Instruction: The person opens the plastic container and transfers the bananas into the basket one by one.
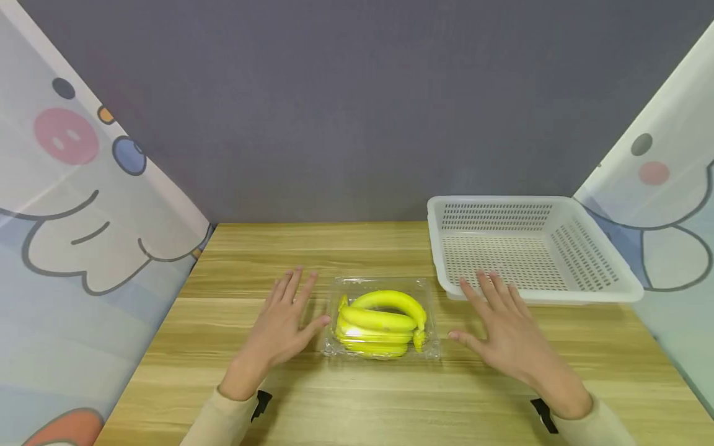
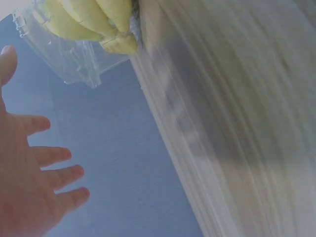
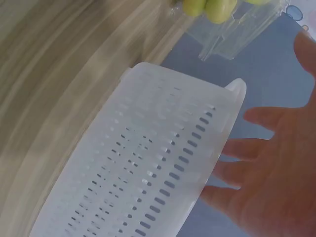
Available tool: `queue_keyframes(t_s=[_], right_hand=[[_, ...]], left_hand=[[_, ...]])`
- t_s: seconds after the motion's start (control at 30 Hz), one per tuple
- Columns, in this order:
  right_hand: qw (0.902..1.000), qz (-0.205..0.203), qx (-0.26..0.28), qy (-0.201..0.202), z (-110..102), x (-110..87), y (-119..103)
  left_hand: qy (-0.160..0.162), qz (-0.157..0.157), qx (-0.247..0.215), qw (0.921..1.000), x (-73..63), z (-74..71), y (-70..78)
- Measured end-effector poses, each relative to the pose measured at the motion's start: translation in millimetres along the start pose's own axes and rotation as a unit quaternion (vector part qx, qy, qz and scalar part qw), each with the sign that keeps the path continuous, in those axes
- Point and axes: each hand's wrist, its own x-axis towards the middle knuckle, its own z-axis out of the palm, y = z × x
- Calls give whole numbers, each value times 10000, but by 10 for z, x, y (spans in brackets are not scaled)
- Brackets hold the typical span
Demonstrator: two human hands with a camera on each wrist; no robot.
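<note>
Several yellow bananas lie in a clear plastic box at the middle of the wooden table. To the left of the box, my left hand is spread with its fingers straight and holds nothing; its thumb points at the box's left side. On the other side my right hand is likewise spread and holds nothing, its fingertips overlapping the front rim of a white basket in the head view. From the right wrist, the basket's slotted side wall shows beside those fingers.
The basket stands at the back right of the table. A dark grey panel rises behind the table. Cartoon-printed panels flank it on the left and right.
</note>
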Motion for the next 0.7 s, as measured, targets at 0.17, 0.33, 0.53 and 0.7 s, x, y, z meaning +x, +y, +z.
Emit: queue_keyframes(t_s=[0.17,0.33,0.53,0.7], right_hand=[[9995,-213,110,189,22,-4,-35],[9987,-396,115,310,22,12,-57],[9980,-513,176,319,32,33,-82],[9970,-605,307,378,36,44,-118]], left_hand=[[14,124,-290,9995,-8,37,16],[-155,119,-679,9975,-32,61,41],[-416,33,-1509,9877,-52,90,100],[-528,11,-1839,9815,-60,116,159]])
